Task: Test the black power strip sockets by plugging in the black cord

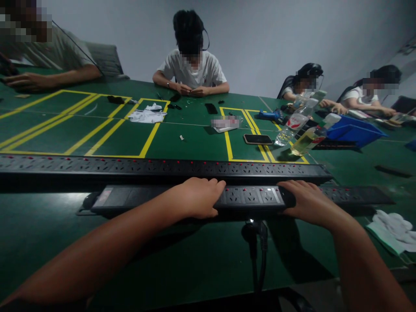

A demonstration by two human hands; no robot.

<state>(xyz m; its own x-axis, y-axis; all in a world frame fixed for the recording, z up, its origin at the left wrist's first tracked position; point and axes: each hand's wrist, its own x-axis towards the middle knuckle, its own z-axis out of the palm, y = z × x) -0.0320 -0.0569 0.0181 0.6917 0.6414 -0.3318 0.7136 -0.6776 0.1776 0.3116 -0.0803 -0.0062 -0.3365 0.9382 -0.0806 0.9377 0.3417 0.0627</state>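
A long black power strip (250, 197) with rows of sockets lies across the green table in front of me. My left hand (198, 197) is wrapped over its middle, fingers curled onto the top face. My right hand (307, 201) grips the same strip further right, fingers closed over its top. A black cable (256, 242) hangs from the strip's underside between my hands. A second, longer black power strip (156, 167) lies parallel just behind the first.
Yellow tape lines (107, 134) mark boxes on the green table (195, 260). Beyond lie a phone (258, 139), two tipped plastic bottles (305, 130), a blue bin (354, 130) and white cloth (394, 227) at right. Several other people sit at the far edge.
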